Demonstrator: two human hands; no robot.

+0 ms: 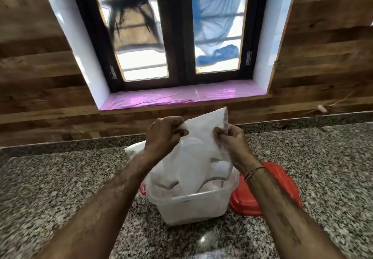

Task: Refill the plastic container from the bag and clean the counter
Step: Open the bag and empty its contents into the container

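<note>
— What is the room like?
— A wood-plank wall (40, 77) holds a dark-framed window (179, 36) whose sill (181, 97) is covered in pink film. Below it runs a speckled granite counter (60, 188).
— And the plastic container (191, 204)?
— Translucent white and open-topped, it stands on the counter straight ahead.
— The bag (201, 137)?
— It is thin white plastic, held up over the container with its lower end hanging inside. I cannot tell whether anything is pouring.
— The lid?
— The red lid (272, 194) lies flat on the counter, just right of the container.
— The hands?
— The left hand (163, 135) has its fingers (177, 131) curled, pinching the bag's upper left. The right hand (232, 139) pinches the upper right the same way.
</note>
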